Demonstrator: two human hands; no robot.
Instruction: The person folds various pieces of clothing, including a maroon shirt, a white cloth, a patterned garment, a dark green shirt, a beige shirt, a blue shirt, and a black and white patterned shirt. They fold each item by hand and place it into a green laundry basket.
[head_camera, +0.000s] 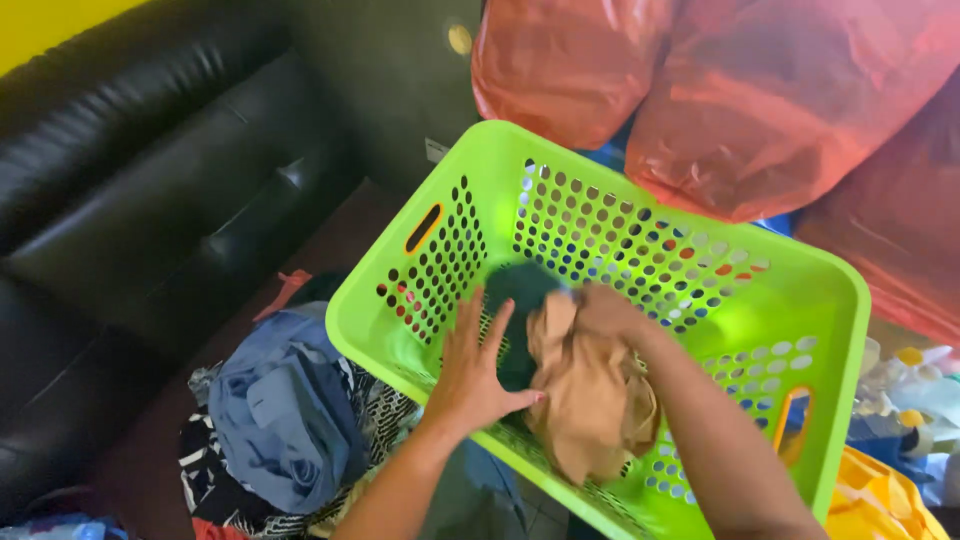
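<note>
Both hands are down inside the bright green perforated plastic laundry basket; the left hand lies flat with fingers spread wide, palm pressing on the basket's inner side, its thumb tip just touching the crumpled tan cloth garment; the right hand sits at the top of that tan bundle, blurred, fingers curled into the fabric and apparently gripping it, though the exact hold is hard to make out; a dark green garment lies in the basket between the two hands, just past the left fingertips; outside the basket, to the left, a heap of clothes topped by a blue cloth rests on the floor; a black leather sofa fills the left side; red plastic bags bulge behind the basket; a yellow item sits at lower right.
</note>
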